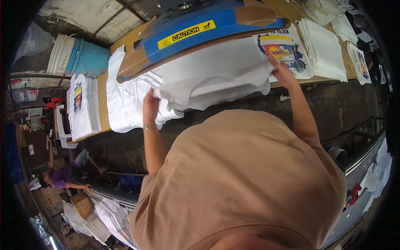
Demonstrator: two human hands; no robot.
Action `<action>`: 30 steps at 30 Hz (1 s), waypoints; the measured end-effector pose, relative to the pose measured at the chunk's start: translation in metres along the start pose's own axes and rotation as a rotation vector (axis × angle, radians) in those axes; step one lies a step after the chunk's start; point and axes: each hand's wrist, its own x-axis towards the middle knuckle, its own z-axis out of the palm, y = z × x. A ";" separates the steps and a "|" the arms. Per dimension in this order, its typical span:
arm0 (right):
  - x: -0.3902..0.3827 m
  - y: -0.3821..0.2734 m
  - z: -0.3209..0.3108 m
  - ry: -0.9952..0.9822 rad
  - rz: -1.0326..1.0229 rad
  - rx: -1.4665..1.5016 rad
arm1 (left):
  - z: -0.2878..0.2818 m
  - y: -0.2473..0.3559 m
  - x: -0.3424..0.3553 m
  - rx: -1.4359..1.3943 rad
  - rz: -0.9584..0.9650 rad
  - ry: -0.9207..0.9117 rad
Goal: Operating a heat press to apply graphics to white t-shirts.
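Observation:
A white cloth (216,81) stretches between my two hands at the front of a blue heat press (187,31). My left hand (151,109) pinches its left corner, close to the table's front edge. Its right edge is gripped by my right hand (284,74), whose fingertips are slightly blurred. The cloth's far part runs under the press's raised upper plate, and its near edge hangs in loose folds. Beneath its left side lies more rumpled white fabric (121,100). Just beyond my right hand, a white piece with a colourful bucket print (287,52) lies on the table.
A stack of printed white cloths (85,106) and nested buckets (87,56) stand at the left. Plain white folded cloths (323,50) lie at the right, with another printed piece (359,62) beyond. Brown covering wraps the press edges. A person in purple (62,175) is at far left.

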 end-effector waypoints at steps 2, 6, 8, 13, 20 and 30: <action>0.047 -0.027 0.001 0.060 -0.044 -0.323 | -0.014 0.016 0.061 0.028 0.039 0.008; 0.162 -0.049 0.021 -0.038 -0.382 -0.613 | -0.031 -0.005 0.195 0.027 0.311 -0.069; 0.205 -0.060 0.028 -0.026 -0.319 -0.523 | -0.044 -0.016 0.253 0.150 0.384 -0.084; 0.250 -0.072 0.040 0.033 -0.642 -0.677 | -0.054 -0.013 0.345 0.252 0.396 0.054; 0.256 -0.077 0.024 -0.049 -0.556 -0.656 | -0.061 -0.015 0.358 0.254 0.304 0.110; 0.233 -0.053 0.006 -0.117 -0.438 -0.584 | -0.092 -0.036 0.340 0.224 0.225 0.136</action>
